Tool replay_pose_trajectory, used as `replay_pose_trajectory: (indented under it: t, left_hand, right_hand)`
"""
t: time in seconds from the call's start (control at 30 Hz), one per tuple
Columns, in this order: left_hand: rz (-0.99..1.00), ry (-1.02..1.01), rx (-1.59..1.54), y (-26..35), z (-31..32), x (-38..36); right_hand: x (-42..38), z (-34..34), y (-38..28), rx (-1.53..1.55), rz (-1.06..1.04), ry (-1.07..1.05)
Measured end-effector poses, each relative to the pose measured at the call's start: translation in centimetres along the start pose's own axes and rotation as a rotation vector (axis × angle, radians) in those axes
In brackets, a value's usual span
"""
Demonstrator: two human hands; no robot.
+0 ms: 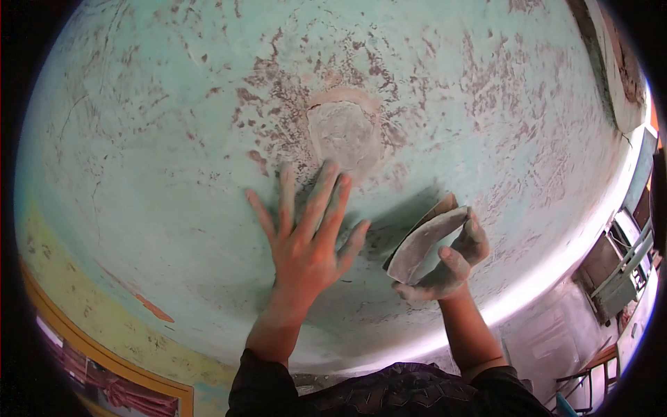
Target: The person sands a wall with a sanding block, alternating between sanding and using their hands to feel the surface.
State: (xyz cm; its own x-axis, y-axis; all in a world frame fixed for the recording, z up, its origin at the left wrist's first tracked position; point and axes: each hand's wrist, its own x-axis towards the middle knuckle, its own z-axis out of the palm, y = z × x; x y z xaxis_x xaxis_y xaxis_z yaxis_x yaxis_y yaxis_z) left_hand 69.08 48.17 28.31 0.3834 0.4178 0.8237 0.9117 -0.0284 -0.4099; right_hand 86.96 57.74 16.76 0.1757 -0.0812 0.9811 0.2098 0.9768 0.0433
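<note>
My left hand [306,254] lies with fingers spread on the pale green wall [194,194], its middle fingertips just below a rounded grey plaster patch [345,135]. To the right, my right hand [455,267] is curled around a bent, dusty sheet of sandpaper [425,243], thumb on the near side and fingers at its ends. The sheet bows toward the wall and casts a shadow beside it. Grey dust coats the fingers of both hands. Around the patch, the paint is scuffed, with brownish bare spots.
A yellow-framed opening with a reddish curtain [125,390] is at lower left, beside a yellow painted band [104,306]. An orange scrape [154,308] marks the wall. Furniture, including a chair [590,375], stands at lower right. A broken edge [615,66] runs along the upper right.
</note>
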Motion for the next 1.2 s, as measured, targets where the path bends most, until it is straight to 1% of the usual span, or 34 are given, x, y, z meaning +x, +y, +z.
replay_pose_trajectory:
  t: [0.03,0.07,0.1,0.13,0.17,0.23,0.27,0.33,0.37,0.4,0.43,0.47,0.5,0.53,0.57,0.63,0.67,0.73,0.77,0.83,0.87,0.9,0.97,1.0,1.03,1.1,1.13,1.2]
  left_hand:
    - [-0.003,-0.036,-0.017,-0.2,-0.1,-1.0]
    - [-0.002,-0.039,-0.028,-0.2,-0.2,-2.2]
    - [-0.045,-0.041,-0.059,-0.2,-0.2,-3.4]
    - [-0.087,-0.044,-0.087,-0.4,-0.3,-4.7]
    - [-0.087,-0.047,-0.095,-0.5,-0.2,-6.1]
    - [-0.227,0.028,-0.121,-1.0,0.2,-9.0]
    - [-0.226,0.028,-0.129,-1.3,0.4,-10.4]
    - [-0.381,0.115,-0.094,-2.0,0.6,-13.4]
    - [-0.378,0.112,-0.1,-2.3,0.4,-14.7]
    - [-0.555,0.114,-0.131,-2.4,0.2,-16.1]
    - [-0.732,0.117,-0.161,-2.6,0.0,-17.4]
    - [-0.729,0.117,-0.169,-2.9,0.0,-18.7]
    - [-0.826,0.081,-0.14,-3.2,0.1,-20.1]
    - [-0.925,0.043,-0.111,-3.2,0.3,-21.4]
    - [-0.923,0.039,-0.119,-3.0,0.5,-22.5]
    - [-0.899,-0.074,-0.105,-2.8,0.6,-24.3]
    - [-0.892,-0.076,-0.108,-2.8,0.3,-24.8]
    - [-0.927,-0.195,-0.107,-2.4,0.1,-25.0]
    - [-0.934,-0.196,-0.116,-2.6,0.4,-25.2]
    - [-0.923,-0.167,-0.199,-2.3,0.3,-25.9]
    - [-0.945,-0.187,-0.199,-2.1,0.0,-26.1]
    - [-0.938,-0.192,-0.21,-2.0,0.0,-25.5]
    - [-0.941,-0.196,-0.224,-1.8,-0.3,-25.4]
    - [-0.92,-0.201,-0.225,-1.8,-0.4,-25.5]
    - [-0.887,-0.205,-0.239,-2.3,-0.3,-25.6]
    - [-0.876,-0.212,-0.259,-2.7,-0.4,-25.9]
    - [-0.873,-0.216,-0.267,-2.6,-0.5,-26.1]
    - [-0.88,-0.233,-0.311,-3.1,-1.0,-26.2]
  right_hand:
    - [-0.7,0.0,-0.4,-0.009,0.002,-0.005]
    - [-1.3,0.2,-0.9,-0.11,0.083,-0.002]
    - [-1.9,0.4,-1.4,-0.21,0.163,-0.001]
    - [-2.3,0.6,-1.8,-0.213,0.207,-0.014]
    - [-2.6,0.7,-1.8,-0.219,0.211,-0.018]
    - [-2.9,1.0,-1.4,-0.276,0.116,-0.113]
    - [-1.9,0.4,-0.7,-0.309,0.032,-0.161]
    - [0.6,0.2,1.8,-0.366,0.073,-0.122]
    - [2.6,-0.1,2.7,-0.399,0.112,-0.059]
    - [4.9,-0.5,3.2,-0.456,0.109,-0.006]
    - [6.7,-0.3,2.9,-0.418,0.159,0.052]
    - [7.7,0.6,3.1,-0.4,0.162,0.069]
    - [8.5,1.7,2.9,-0.382,0.164,0.085]
    - [9.0,2.7,1.8,-0.397,0.07,-0.039]
    - [9.5,3.9,0.6,-0.408,-0.023,-0.164]
    - [9.8,6.0,-1.0,-0.364,-0.337,-0.378]
    - [10.6,5.9,-1.1,-0.37,-0.332,-0.376]
    - [13.7,5.7,0.4,-0.449,-0.227,-0.304]
    - [15.3,6.0,2.7,-0.4,-0.16,-0.064]
    - [17.3,6.5,2.7,-0.337,-0.099,0.247]
    - [16.8,6.1,0.1,-0.431,0.179,-0.114]
    - [15.5,6.7,-0.8,-0.423,0.185,-0.136]
    - [12.9,8.2,-1.8,-0.359,-0.323,-0.335]
    - [12.3,8.4,-2.7,-0.394,-0.432,-0.465]
    - [13.5,8.0,-2.4,-0.409,-0.436,-0.475]
    - [17.1,6.1,-0.5,-0.548,-0.094,-0.291]
    - [17.2,6.6,0.0,-0.557,-0.1,-0.304]
    - [16.2,7.7,0.9,-0.545,-0.102,0.044]
